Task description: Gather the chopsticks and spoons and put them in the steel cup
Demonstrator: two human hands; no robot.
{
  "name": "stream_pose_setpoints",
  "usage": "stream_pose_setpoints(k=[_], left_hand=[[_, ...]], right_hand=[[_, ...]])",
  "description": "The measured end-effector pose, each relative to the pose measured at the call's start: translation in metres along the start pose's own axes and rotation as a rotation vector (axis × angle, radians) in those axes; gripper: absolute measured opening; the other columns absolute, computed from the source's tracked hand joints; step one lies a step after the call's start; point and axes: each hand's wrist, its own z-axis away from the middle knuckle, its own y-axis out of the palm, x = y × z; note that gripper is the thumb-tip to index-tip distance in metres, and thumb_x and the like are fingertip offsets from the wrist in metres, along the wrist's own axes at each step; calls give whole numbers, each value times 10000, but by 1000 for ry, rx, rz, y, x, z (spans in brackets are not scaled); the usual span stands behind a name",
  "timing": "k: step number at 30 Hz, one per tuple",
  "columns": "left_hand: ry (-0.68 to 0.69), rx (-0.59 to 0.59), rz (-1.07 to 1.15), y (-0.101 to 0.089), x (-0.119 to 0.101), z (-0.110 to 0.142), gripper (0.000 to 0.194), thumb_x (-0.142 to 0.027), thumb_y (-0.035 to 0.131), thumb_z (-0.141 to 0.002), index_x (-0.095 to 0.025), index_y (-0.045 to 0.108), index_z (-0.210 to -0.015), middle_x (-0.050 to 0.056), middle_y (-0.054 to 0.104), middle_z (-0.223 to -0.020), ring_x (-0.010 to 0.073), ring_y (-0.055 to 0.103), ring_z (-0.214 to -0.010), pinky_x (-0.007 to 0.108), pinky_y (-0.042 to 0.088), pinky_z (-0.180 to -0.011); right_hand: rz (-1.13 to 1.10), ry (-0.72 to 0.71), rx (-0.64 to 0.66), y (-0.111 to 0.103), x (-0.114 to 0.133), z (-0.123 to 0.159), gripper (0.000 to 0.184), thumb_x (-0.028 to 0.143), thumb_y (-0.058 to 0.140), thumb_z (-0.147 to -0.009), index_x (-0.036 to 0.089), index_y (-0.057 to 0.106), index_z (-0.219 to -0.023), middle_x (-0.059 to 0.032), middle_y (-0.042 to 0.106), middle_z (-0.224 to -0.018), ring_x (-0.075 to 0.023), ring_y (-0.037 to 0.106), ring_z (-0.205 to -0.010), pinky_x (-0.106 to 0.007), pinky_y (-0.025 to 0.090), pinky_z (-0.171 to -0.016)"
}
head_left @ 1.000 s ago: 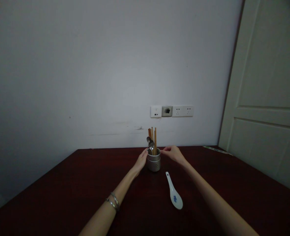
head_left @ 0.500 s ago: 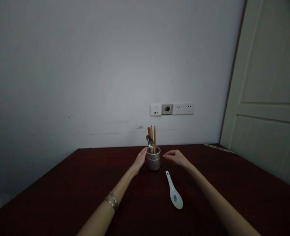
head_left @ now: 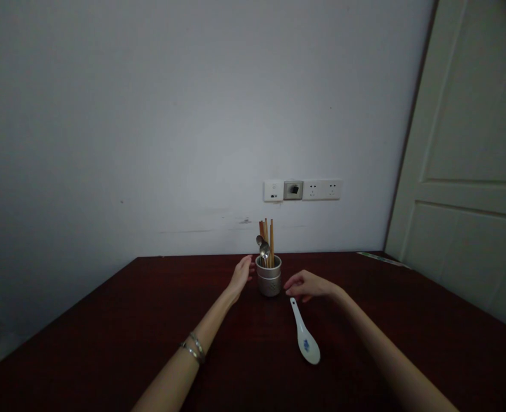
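Observation:
A grey metal utensil holder (head_left: 269, 281) stands upright on the dark red table, with several wooden chopsticks (head_left: 272, 240) and shiny metal spoons (head_left: 264, 250) in it. Just left of the holder is my left hand (head_left: 239, 276), fingers outstretched and holding nothing, with a small gap to the metal. On the other side my right hand (head_left: 305, 285) hovers with bent, parted fingers, nothing in them. Its fingertips hang close above the handle end of a white ceramic soup spoon (head_left: 306, 340) with a blue mark, which lies on the table with its bowl toward me.
The dark red table (head_left: 107, 337) runs back to a pale wall carrying a row of switches and sockets (head_left: 321, 189). A flat strip (head_left: 383, 260) lies at the table's back right, by a white panelled door (head_left: 467, 229).
My right hand has dropped from beside the holder's rim toward the soup spoon's handle. My left hand has drawn slightly left, off the holder. The view has shifted a little.

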Motion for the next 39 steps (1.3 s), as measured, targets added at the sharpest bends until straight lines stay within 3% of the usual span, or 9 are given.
stream_pose_setpoints(k=[9,23,27,31,39], left_hand=[[-29,-79,11,-8,6,-4,366,-397,379,-830,-172,502,-1090,134,564,-1090,189,574,-904,283,454,-690],[-21,-66,51,-10,2,0,323,-372,385,-826,-165,521,-1034,136,589,-1050,178,602,-860,256,476,-642],[33,-75,102,-10,-6,2,332,-374,420,-802,-153,536,-1021,144,598,-1035,189,604,-859,262,480,-634],[141,-157,137,-10,-12,5,320,-374,450,-764,-127,582,-919,145,624,-961,193,607,-817,253,481,-595],[296,-290,147,-12,-34,22,275,-368,500,-699,-115,608,-700,79,625,-671,133,565,-563,204,416,-440]], right_hand=[[-87,52,101,4,-6,0,319,283,655,-605,138,617,-886,-36,652,-737,-114,618,-626,-164,483,-483],[-150,11,89,6,-3,4,176,239,653,-615,127,659,-751,-25,660,-682,-81,588,-560,-162,486,-502],[-188,-36,43,1,0,8,189,245,651,-611,118,664,-750,-28,661,-677,-74,576,-546,-168,481,-509],[-195,-89,-18,-7,9,13,194,251,642,-619,112,668,-752,-47,674,-702,-85,582,-559,-177,474,-506],[-320,-161,-281,-24,38,26,218,286,667,-633,114,664,-766,-60,685,-718,-84,580,-562,-183,476,-515]])
